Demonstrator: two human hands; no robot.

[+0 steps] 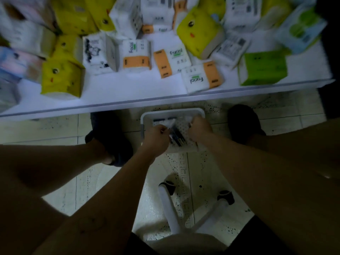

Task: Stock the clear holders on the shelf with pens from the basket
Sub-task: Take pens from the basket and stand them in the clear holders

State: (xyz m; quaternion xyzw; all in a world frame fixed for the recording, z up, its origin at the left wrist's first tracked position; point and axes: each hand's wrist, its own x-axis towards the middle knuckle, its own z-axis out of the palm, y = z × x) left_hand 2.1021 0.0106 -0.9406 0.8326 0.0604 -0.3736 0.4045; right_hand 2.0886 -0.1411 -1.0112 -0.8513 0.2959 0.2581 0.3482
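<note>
Floor: pale square tiles [55, 129], flecked with black specks, thin grout lines showing. Light dim and cool; lower half of view in heavy shadow, upper half brighter. A white flat shelf board [110, 92] spans the view, its front edge running slightly aslant. On it, soft tissue packs lie in loose disorder: yellow packs printed with chick faces [60, 78], white packs with orange bands marked "Facial" [137, 57], one bright green pack [263, 69] near the right end, pale pink and blue packs at far left, blurred. Near the bottom, white tubular chair legs [169, 208] end in black casters [168, 186].
</note>
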